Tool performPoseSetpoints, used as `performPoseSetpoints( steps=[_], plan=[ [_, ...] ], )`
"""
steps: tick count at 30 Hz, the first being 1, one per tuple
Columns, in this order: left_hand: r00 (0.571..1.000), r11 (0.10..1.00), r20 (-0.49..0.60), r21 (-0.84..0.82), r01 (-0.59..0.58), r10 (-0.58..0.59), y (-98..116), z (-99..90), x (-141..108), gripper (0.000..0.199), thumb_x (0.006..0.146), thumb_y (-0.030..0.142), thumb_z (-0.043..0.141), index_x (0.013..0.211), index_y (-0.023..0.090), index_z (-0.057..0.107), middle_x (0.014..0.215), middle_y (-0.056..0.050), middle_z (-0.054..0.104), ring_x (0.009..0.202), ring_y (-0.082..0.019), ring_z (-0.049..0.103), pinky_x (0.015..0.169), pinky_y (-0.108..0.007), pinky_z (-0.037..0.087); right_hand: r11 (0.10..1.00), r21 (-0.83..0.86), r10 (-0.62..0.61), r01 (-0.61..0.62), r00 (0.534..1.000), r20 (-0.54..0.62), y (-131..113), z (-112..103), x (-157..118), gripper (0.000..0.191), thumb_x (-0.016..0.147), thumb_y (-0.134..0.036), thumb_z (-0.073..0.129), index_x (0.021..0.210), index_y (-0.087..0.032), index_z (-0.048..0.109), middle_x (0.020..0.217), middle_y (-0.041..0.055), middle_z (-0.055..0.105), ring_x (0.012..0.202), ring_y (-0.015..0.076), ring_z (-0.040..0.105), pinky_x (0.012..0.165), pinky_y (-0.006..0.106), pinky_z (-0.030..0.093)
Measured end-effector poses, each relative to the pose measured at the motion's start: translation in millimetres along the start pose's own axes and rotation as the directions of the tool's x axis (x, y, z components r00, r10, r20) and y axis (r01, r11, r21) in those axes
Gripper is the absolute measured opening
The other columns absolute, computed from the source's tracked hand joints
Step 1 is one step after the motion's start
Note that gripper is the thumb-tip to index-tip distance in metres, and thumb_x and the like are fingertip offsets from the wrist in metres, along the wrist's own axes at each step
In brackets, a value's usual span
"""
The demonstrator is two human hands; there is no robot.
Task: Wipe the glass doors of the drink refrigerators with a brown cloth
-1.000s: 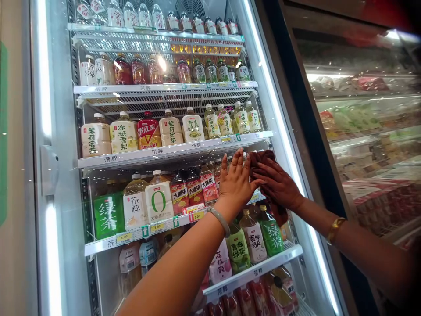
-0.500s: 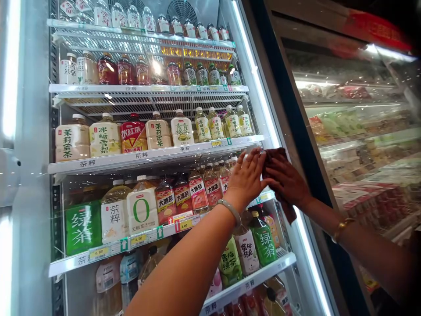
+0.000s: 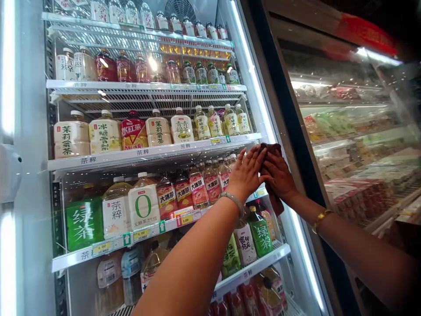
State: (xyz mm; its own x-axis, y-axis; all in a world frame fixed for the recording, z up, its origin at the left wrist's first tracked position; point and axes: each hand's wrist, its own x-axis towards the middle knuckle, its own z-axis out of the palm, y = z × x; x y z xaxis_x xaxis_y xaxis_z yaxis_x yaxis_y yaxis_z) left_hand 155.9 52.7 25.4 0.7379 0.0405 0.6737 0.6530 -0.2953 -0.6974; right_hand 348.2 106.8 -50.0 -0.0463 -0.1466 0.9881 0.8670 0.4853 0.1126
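My left hand [image 3: 247,170] lies flat against the glass of a drinks cooler, fingers stretched upward and a grey-green bangle at the wrist. Close beside it, my right hand [image 3: 279,175] presses a dark brown cloth [image 3: 275,202] to the same glass, near the door's right side. Part of the cloth sticks out above the fingers and part hangs below the palm. My left thumb reaches over to the right hand's fingers. Behind the glass, bottled drinks fill the shelves, among them a green tea bottle [image 3: 261,231] below my hands.
The cooler's lit strip [image 3: 305,254] and dark frame [image 3: 289,101] run down the right side. Beyond stands another glass-fronted case [image 3: 355,118] with packaged goods. White shelves [image 3: 144,152] with price tags cross the cooler. A pale fitting [image 3: 9,173] sits at the left edge.
My right hand and the cloth have shifted slightly left, closer to my left hand. The left hand stays on the glass. The view has moved a little.
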Motion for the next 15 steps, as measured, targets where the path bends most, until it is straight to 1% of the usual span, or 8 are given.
performPoseSetpoints(
  steps=[2, 4, 7, 9, 12, 14, 15],
  plan=[
    [1.000, 1.000, 0.015, -0.010, 0.003, -0.003, 1, 0.8, 1, 0.081, 0.106, 0.061, 0.037, 0.169, 0.011, 0.024, 0.178, -0.008, 0.023, 0.166, -0.024, 0.019, 0.138, -0.051, 0.017, 0.996, -0.041, 0.073, -0.075, 0.997, -0.032, 4, 3, 3, 0.046, 0.106, -0.046, 0.045, 0.144, -0.028, 0.063, 0.159, 0.0101, 0.053, 0.161, 0.0301, 0.030, 0.132, 0.062, 0.027],
    [1.000, 1.000, 0.019, -0.027, 0.007, -0.007, 2, 1.3, 2, 0.079, 0.106, 0.060, 0.038, 0.168, 0.012, 0.027, 0.177, -0.007, 0.025, 0.166, -0.024, 0.019, 0.138, -0.050, 0.016, 0.991, -0.075, 0.110, -0.112, 0.993, -0.033, 4, 5, 6, 0.047, 0.106, -0.046, 0.044, 0.146, -0.026, 0.061, 0.159, 0.0112, 0.053, 0.160, 0.0297, 0.032, 0.132, 0.061, 0.027],
    [1.000, 0.998, 0.019, -0.058, 0.014, -0.013, 2, 1.7, 2, 0.077, 0.107, 0.058, 0.037, 0.168, 0.013, 0.027, 0.177, -0.007, 0.027, 0.166, -0.023, 0.019, 0.139, -0.049, 0.014, 0.984, -0.117, 0.137, -0.137, 0.991, -0.003, 2, 3, 6, 0.048, 0.105, -0.045, 0.044, 0.146, -0.027, 0.060, 0.160, 0.0093, 0.052, 0.160, 0.0274, 0.032, 0.133, 0.056, 0.028],
    [1.000, 0.997, 0.022, -0.069, 0.016, -0.015, 2, 1.6, 2, 0.078, 0.107, 0.059, 0.036, 0.168, 0.012, 0.026, 0.177, -0.008, 0.026, 0.167, -0.023, 0.018, 0.139, -0.047, 0.013, 0.976, -0.140, 0.171, -0.168, 0.985, 0.005, 5, 0, 12, 0.047, 0.105, -0.044, 0.042, 0.146, -0.028, 0.060, 0.160, 0.0087, 0.051, 0.159, 0.0266, 0.033, 0.132, 0.056, 0.029],
    [0.999, 0.998, 0.030, -0.067, 0.020, -0.018, 1, 1.2, 2, 0.081, 0.107, 0.062, 0.034, 0.169, 0.010, 0.024, 0.177, -0.010, 0.024, 0.167, -0.022, 0.016, 0.139, -0.047, 0.012, 0.953, -0.165, 0.251, -0.253, 0.967, -0.034, 16, 1, 37, 0.049, 0.105, -0.040, 0.036, 0.147, -0.026, 0.058, 0.162, 0.0126, 0.048, 0.159, 0.0303, 0.032, 0.131, 0.064, 0.027],
    [0.999, 0.998, 0.037, -0.063, 0.025, -0.022, 0, 0.6, 3, 0.082, 0.107, 0.062, 0.032, 0.169, 0.009, 0.022, 0.178, -0.009, 0.022, 0.167, -0.022, 0.015, 0.139, -0.047, 0.012, 0.941, -0.166, 0.288, -0.294, 0.956, -0.059, 20, 6, 57, 0.051, 0.105, -0.038, 0.034, 0.149, -0.023, 0.056, 0.165, 0.0147, 0.042, 0.161, 0.0336, 0.027, 0.130, 0.069, 0.023],
    [0.999, 0.998, 0.044, -0.062, 0.029, -0.027, -1, 0.1, 4, 0.082, 0.107, 0.062, 0.030, 0.169, 0.009, 0.021, 0.178, -0.009, 0.021, 0.167, -0.022, 0.015, 0.139, -0.047, 0.012, 0.942, -0.161, 0.290, -0.296, 0.955, -0.057, 19, 9, 64, 0.052, 0.105, -0.037, 0.033, 0.149, -0.023, 0.055, 0.166, 0.0140, 0.040, 0.162, 0.0340, 0.023, 0.131, 0.069, 0.021]
  ],
)
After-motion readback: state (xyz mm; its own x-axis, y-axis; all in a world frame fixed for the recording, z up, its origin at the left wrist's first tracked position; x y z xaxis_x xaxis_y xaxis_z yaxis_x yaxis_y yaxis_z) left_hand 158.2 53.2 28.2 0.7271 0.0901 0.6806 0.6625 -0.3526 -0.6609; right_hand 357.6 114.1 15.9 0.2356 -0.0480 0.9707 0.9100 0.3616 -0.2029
